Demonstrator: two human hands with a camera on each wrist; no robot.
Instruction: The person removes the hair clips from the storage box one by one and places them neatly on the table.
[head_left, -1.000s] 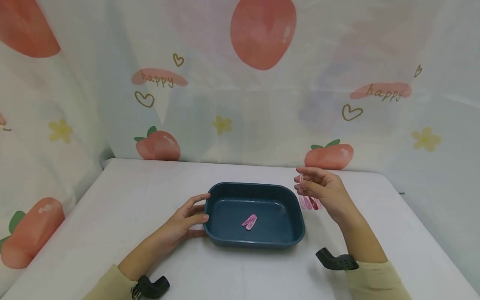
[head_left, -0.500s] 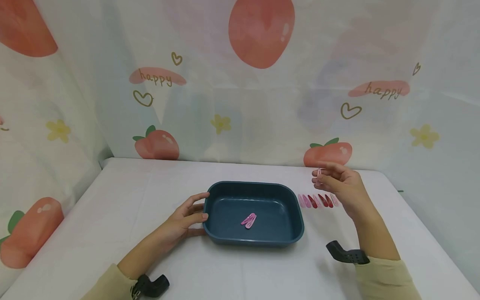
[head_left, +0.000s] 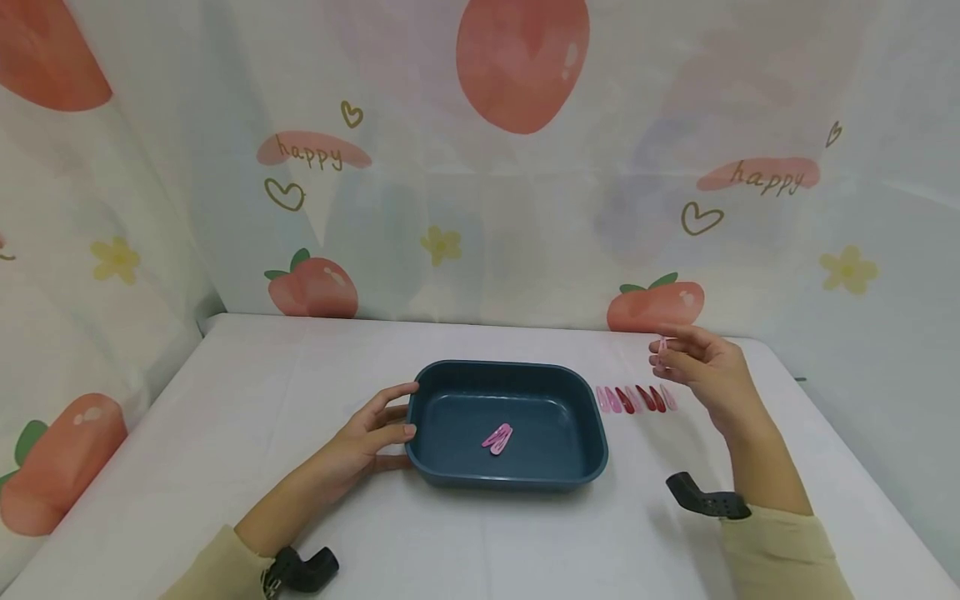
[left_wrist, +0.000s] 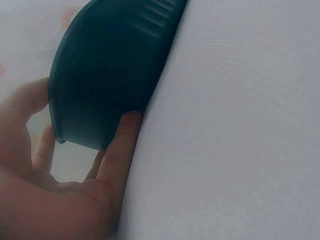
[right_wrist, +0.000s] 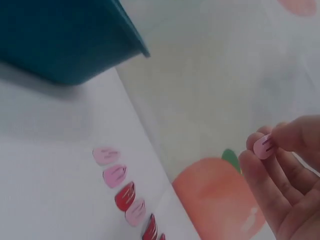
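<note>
A dark blue-green plastic basin (head_left: pixel 510 485) stands on the white table. Two pink snap hair clips (head_left: pixel 498 438) lie together on its floor. My left hand (head_left: pixel 375 433) is at the basin's left end, with spread fingers touching the rim and end wall; the left wrist view shows one finger (left_wrist: pixel 120 150) low beside the tabletop. Above the table at the right, my right hand (head_left: pixel 705 367) pinches a light pink hair clip (right_wrist: pixel 263 147) between thumb and fingertips. Below it lies a row of several pink and red hair clips (head_left: pixel 636 399), right of the basin.
A white cloth covers the table (head_left: pixel 480 542). Behind and to the left hangs a printed curtain (head_left: pixel 525 217) with peaches, hearts and flowers. A black wrist mount (head_left: pixel 705 497) sits on the right forearm, another wrist mount (head_left: pixel 302 572) on the left.
Holding the hair clip, my right hand has moved right, away from the basin, uncovering more of the clip row. My left hand, the basin and the clips inside look unchanged.
</note>
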